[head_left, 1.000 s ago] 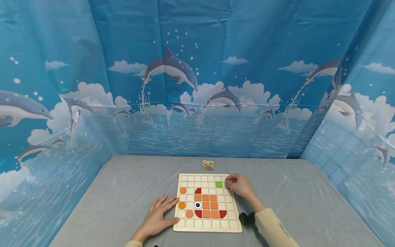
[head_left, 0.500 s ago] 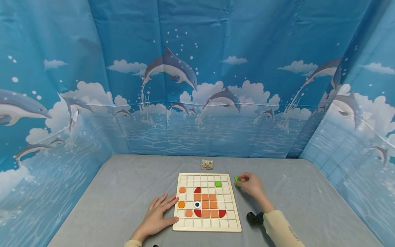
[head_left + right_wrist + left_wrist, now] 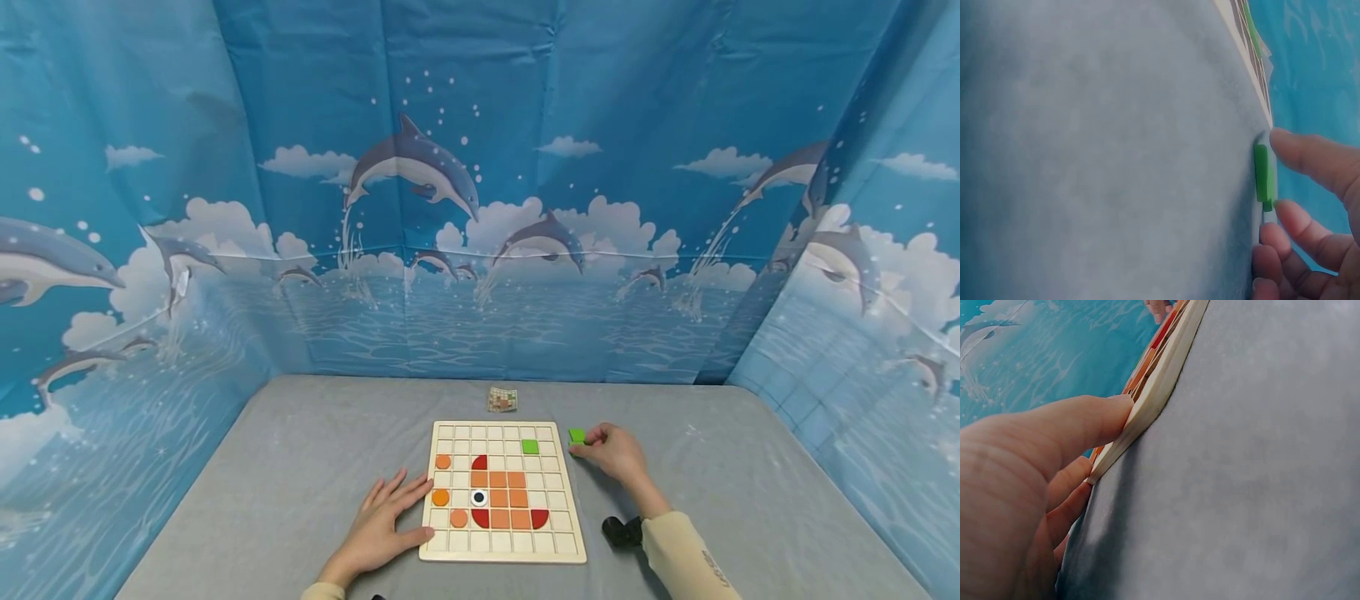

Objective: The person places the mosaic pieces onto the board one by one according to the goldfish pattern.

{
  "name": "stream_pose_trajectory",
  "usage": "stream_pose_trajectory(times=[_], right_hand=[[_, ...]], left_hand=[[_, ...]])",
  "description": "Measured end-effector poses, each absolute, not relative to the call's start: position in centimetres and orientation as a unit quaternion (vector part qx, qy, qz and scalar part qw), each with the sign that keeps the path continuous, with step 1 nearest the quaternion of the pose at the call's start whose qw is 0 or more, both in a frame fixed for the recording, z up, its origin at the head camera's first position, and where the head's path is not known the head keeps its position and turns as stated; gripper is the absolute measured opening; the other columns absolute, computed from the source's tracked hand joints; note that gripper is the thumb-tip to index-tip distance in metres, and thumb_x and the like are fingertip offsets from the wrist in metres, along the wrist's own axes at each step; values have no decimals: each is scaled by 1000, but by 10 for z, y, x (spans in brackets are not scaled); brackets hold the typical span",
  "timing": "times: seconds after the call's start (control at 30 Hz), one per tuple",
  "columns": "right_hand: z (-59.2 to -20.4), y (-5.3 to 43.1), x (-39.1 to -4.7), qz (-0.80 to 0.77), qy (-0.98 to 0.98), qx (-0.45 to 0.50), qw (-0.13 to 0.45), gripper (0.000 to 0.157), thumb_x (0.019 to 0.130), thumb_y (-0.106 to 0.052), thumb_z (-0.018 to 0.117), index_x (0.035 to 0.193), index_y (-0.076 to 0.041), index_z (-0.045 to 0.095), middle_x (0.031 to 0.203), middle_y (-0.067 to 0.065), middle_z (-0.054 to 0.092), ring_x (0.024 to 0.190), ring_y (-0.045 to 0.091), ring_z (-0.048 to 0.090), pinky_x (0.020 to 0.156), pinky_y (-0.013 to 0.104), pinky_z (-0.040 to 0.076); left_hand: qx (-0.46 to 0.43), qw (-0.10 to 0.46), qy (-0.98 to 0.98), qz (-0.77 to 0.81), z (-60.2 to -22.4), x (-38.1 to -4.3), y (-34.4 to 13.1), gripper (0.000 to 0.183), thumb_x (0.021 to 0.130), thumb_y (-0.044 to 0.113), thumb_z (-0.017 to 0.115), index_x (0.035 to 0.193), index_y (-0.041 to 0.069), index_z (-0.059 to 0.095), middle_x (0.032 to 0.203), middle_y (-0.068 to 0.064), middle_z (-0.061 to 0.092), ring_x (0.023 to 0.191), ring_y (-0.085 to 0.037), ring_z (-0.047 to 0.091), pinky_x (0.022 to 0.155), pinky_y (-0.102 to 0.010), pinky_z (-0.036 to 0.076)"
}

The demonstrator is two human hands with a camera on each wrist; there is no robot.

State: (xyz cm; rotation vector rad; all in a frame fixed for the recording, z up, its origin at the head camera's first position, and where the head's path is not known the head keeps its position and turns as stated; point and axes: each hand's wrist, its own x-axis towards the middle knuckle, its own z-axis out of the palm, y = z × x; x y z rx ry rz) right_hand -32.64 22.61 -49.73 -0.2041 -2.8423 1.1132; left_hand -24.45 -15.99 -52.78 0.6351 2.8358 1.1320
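Note:
My left hand (image 3: 384, 521) lies with spread fingers at the left edge of a wooden grid board (image 3: 502, 550); its thumb and fingertips touch the edge. On the board sit orange squares (image 3: 498, 498), orange round pieces (image 3: 441, 497), red quarter-round pieces (image 3: 539, 519), an eye piece (image 3: 478, 497) and one green square (image 3: 530, 447). Right of the board, my right hand (image 3: 618, 454) reaches down at small green tiles (image 3: 577, 435) on the table. In the right wrist view, thumb and index finger stand apart on either side of a green tile (image 3: 1262, 173).
A small picture card (image 3: 502, 400) lies behind the board on the grey tabletop (image 3: 337, 433). Near the right sleeve (image 3: 682, 554) is a black device (image 3: 621, 532). A blue dolphin-print curtain (image 3: 480, 317) surrounds the table at the back and sides.
My right hand has moved right, from the board's far right corner to the green tiles, then slightly toward me, showing more of the far tile. The left hand has stayed put.

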Motion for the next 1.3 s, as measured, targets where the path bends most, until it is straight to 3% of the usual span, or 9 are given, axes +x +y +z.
stream_pose_trajectory(times=[0.43,0.87,1.3], right_hand=[[-498,228,-325,319,-945,-64,35,34,75,-33,79,79,-5,60,69,4,54,60,19,46,52,30,36],[-494,228,-318,339,-940,-45,15,26,76,-23,78,83,-7,59,70,4,53,59,19,45,52,30,35],[-501,230,-317,368,-928,-33,43,22,76,-17,79,75,-7,60,67,2,52,59,18,44,51,29,33]], left_hand=[[204,5,911,357,-529,-244,-158,69,82,52,67,139,16,51,145,-1,43,140,-34,18,108,-56,1],[202,8,910,361,-531,-245,-161,69,83,51,66,140,16,51,145,-1,43,140,-35,18,108,-56,1],[204,7,909,363,-528,-244,-160,69,82,50,67,140,17,50,145,-1,42,140,-35,18,108,-56,1]])
